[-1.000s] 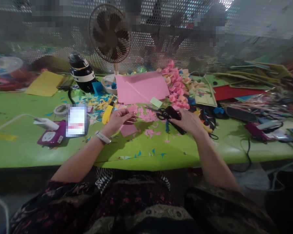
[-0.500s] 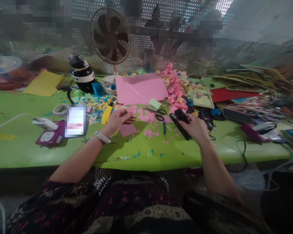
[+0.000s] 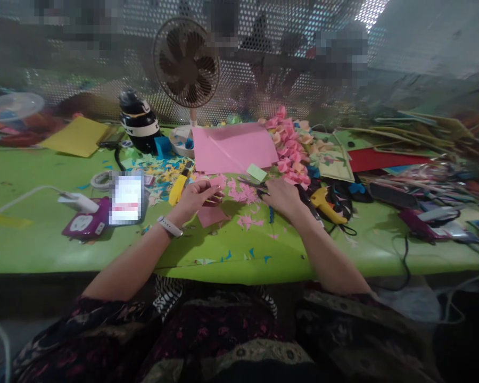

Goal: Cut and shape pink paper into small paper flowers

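Note:
My left hand (image 3: 197, 196) is closed, fingertips pinched on a small piece of pink paper (image 3: 216, 183). Below it lies a pink paper square (image 3: 212, 216). My right hand (image 3: 281, 196) has its fingers closed around the handles of the scissors (image 3: 252, 181), whose blades point left over pink paper scraps (image 3: 241, 192). Partly hidden beneath my right wrist is a black stapler (image 3: 315, 210). A blue-handled tool (image 3: 271, 214) sits just below the right fingers, and a light green paper piece (image 3: 256, 172) rests above the scissors.
Pink paper sheets (image 3: 235, 149) lie behind my hands, beside a heap of pink folded paper flowers (image 3: 290, 143). A yellow cutter (image 3: 178, 189) and a phone (image 3: 126, 198) are left; a yellow glue gun (image 3: 329, 206) is right. A fan (image 3: 187, 64) and black bottle (image 3: 139, 125) stand behind.
My right hand has let go of the black stapler and moved left onto the scissors. The glue gun has come into view. My left hand stays about where it was.

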Available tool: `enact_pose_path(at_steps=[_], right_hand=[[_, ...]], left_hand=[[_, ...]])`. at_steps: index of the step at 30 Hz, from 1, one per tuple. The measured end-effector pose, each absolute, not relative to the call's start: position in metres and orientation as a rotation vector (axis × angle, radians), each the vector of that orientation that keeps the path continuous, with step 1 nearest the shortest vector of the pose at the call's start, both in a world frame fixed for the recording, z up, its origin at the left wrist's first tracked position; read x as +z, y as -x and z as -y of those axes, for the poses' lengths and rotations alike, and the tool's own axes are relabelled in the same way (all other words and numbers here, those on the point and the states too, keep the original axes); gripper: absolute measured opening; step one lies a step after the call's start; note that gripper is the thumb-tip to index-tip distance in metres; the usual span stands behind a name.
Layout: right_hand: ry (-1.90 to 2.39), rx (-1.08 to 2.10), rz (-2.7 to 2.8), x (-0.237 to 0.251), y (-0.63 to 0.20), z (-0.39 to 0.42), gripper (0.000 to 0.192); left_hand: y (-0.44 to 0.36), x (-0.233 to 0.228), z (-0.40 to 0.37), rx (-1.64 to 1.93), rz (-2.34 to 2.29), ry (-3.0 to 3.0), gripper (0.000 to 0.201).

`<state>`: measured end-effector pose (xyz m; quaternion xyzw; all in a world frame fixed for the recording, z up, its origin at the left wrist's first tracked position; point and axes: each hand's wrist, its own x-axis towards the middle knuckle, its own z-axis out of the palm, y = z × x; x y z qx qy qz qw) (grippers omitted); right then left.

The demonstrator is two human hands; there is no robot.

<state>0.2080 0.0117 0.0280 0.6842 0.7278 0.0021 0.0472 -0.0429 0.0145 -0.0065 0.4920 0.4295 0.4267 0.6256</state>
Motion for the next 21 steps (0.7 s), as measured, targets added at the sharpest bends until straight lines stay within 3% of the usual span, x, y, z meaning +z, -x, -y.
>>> enact_pose_path(at_steps=[8, 21], right_hand=[[-2.109, 0.046, -2.145, 0.020, -0.204, -0.033, 0.041], [-2.121, -0.082, -2.226, 0.019, -0.216, -0.032, 0.024]], left_hand=[[0.044, -0.004, -0.014, 1.022, -0.928, -1.101, 0.027], [0.042, -0.006, -0.015, 0.989, -0.920, -1.028, 0.028]])
